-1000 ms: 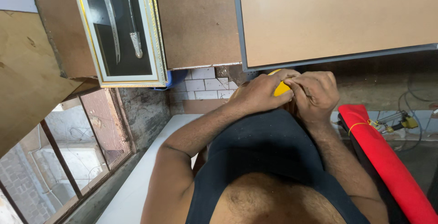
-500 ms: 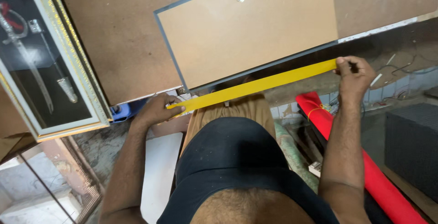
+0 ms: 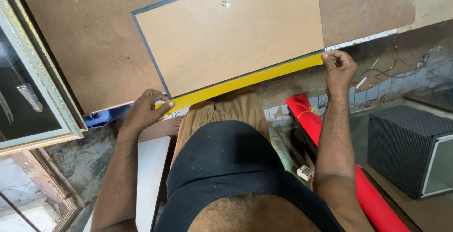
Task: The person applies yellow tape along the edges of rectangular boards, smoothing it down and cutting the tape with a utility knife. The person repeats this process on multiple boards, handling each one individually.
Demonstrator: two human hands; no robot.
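Observation:
A long strip of yellow tape [image 3: 245, 80] is stretched along the near edge of a tan backing board [image 3: 231, 29] that has a thin dark frame rim. My left hand [image 3: 147, 107] pinches the strip's left end at the board's near-left corner. My right hand [image 3: 338, 66] pinches the other end at the near-right corner. The board lies back side up on a larger brown worktable [image 3: 89, 38]. A small metal fitting [image 3: 226, 4] sits near the board's far edge.
A gold-framed picture with a dark inside [image 3: 33, 81] leans at the left. A red cloth roll [image 3: 339, 161] lies by my right leg. A stack of dark frames [image 3: 410, 142] stands at the right. A white slab [image 3: 148, 175] lies below the left arm, with a blue object [image 3: 101, 117] nearby.
The hands went from held together on a yellow roll to spread apart with the tape pulled out. The strip has since come down against the board's near edge.

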